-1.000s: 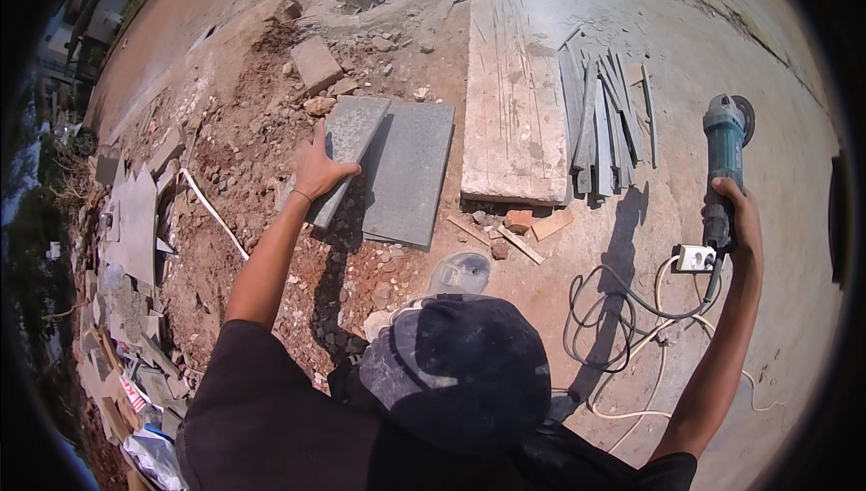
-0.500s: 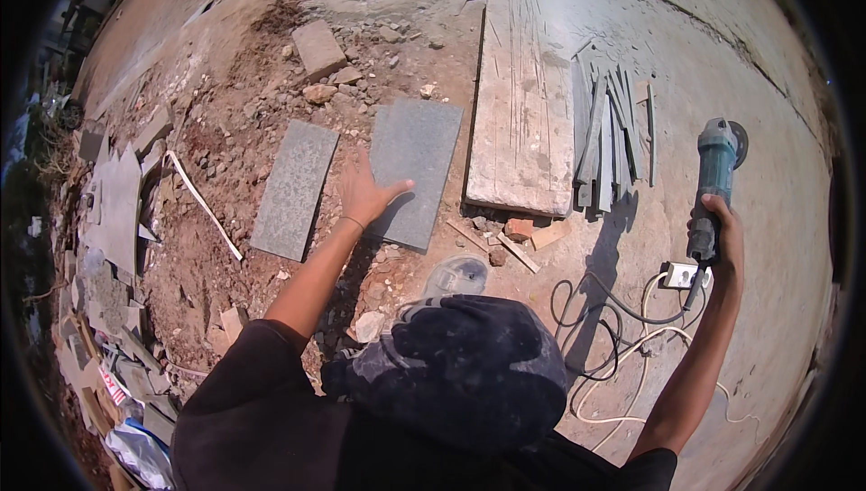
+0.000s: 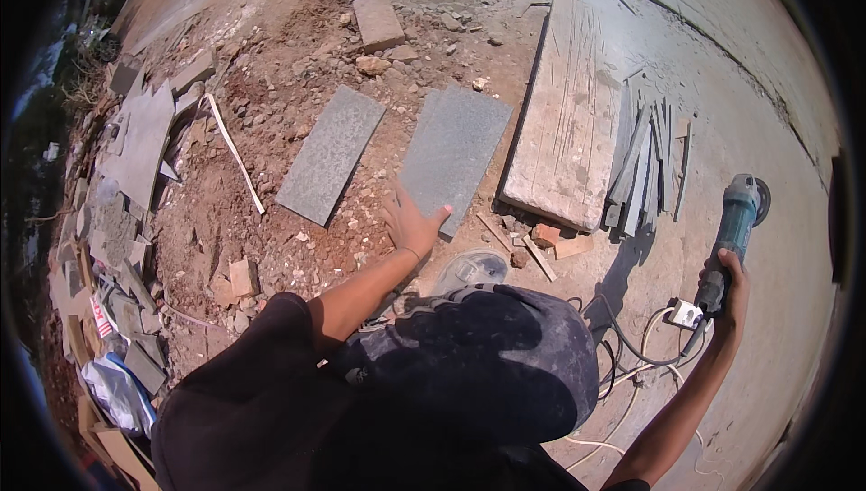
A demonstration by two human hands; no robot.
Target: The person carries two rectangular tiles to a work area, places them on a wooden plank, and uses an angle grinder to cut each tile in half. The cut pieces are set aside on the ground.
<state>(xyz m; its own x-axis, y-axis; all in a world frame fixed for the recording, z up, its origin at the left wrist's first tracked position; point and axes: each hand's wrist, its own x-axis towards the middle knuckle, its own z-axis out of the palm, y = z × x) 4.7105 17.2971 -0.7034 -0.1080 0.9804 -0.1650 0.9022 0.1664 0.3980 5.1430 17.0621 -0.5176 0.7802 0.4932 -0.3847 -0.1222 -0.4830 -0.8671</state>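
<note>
My left hand (image 3: 410, 225) has its thumb and fingers apart at the near end of a grey slab (image 3: 458, 148), touching it; part of the fingertips is hard to make out. A second, narrower speckled grey slab (image 3: 329, 152) lies separately to its left on red rubble. My right hand (image 3: 732, 288) grips a teal and black angle grinder (image 3: 738, 229) by its body, its disc pointing away from me, above a white power socket (image 3: 684, 314) and loose cables.
A thick, scored pale board (image 3: 564, 112) lies ahead, with thin grey strips (image 3: 645, 166) to its right. A broken brick (image 3: 379, 22) lies beyond the slabs. Broken tiles (image 3: 135, 148) and a white plastic sack (image 3: 117, 392) lie left. Concrete ground (image 3: 776, 328) extends right.
The narrower slab, raised in my left hand a second ago, now lies flat on the left. That hand has moved right onto the other slab. The view has shifted and the grinder sits lower.
</note>
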